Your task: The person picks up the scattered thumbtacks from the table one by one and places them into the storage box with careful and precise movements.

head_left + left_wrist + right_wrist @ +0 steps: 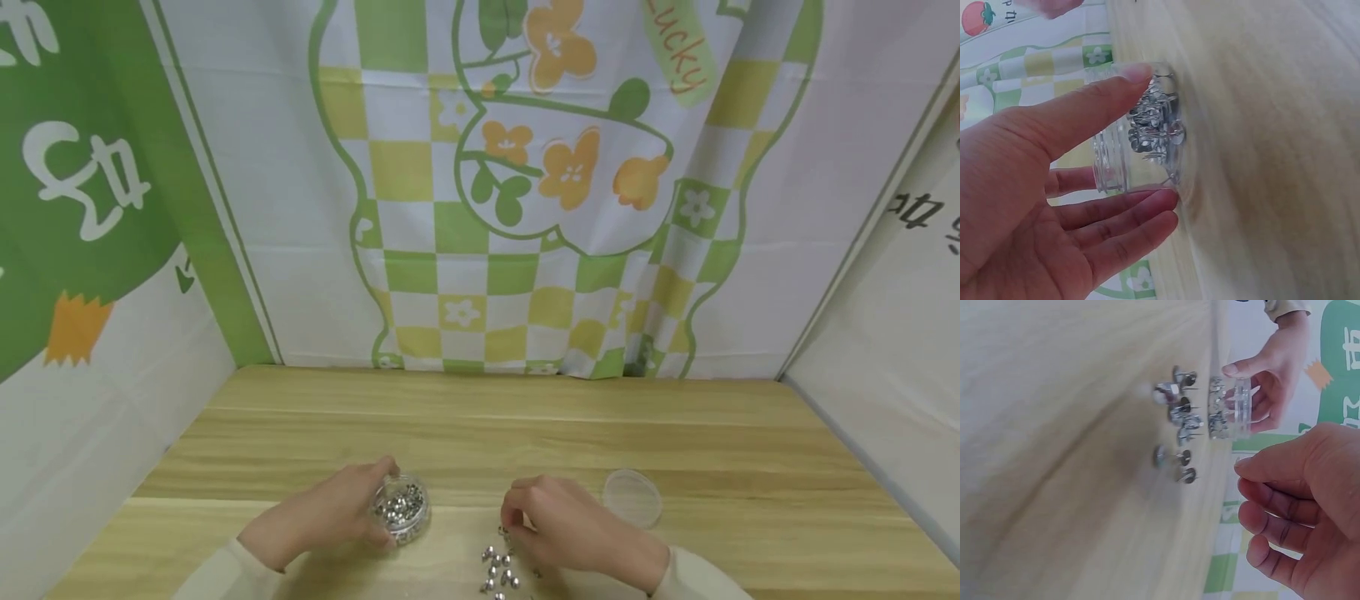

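Note:
A round clear jar (402, 510) stands on the table, partly filled with silver thumbtacks (1157, 119). My left hand (341, 508) grips it from the left side, thumb on one side and fingers around the other, as the left wrist view (1066, 169) shows. Loose thumbtacks (1182, 419) lie in a small cluster on the wood to the jar's right. Just above them hovers my right hand (558, 525), thumb and index finger close together and the other fingers loosely bent. Between its fingertips (1250, 515) I see no tack.
A round translucent lid (632, 498) lies flat on the wooden table (480, 442), beyond and to the right of my right hand. Printed cloth (480, 275) hangs behind the table's far edge, with more cloth along both sides.

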{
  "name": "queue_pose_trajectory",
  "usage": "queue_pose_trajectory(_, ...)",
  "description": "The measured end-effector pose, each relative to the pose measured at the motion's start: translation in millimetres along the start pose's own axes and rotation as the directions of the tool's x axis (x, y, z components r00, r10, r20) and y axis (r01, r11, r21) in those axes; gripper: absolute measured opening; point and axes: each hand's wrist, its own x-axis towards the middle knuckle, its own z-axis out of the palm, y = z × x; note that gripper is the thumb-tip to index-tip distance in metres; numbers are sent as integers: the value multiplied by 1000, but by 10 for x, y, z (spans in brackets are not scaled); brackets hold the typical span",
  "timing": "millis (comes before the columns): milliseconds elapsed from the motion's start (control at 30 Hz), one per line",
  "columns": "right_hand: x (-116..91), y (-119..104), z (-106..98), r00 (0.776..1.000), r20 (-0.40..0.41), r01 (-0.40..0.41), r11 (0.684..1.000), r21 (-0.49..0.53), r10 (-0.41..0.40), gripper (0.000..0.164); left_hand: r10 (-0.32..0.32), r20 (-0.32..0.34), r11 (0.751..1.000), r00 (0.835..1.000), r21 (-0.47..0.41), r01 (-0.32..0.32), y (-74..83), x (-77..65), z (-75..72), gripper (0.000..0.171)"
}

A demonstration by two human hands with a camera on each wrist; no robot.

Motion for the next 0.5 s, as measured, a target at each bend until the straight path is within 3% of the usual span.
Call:
queue_pose_trajectory(267, 285, -162, -63, 999, 50, -2, 1000, -26, 3, 8, 26, -29, 1000, 999, 16, -25, -2, -63, 24, 73)
queue_pose_trajectory(500, 699, -279, 54, 997, 1, 76, 992, -96, -77, 7, 51, -46, 998, 998, 23, -50, -34, -62, 48, 86)
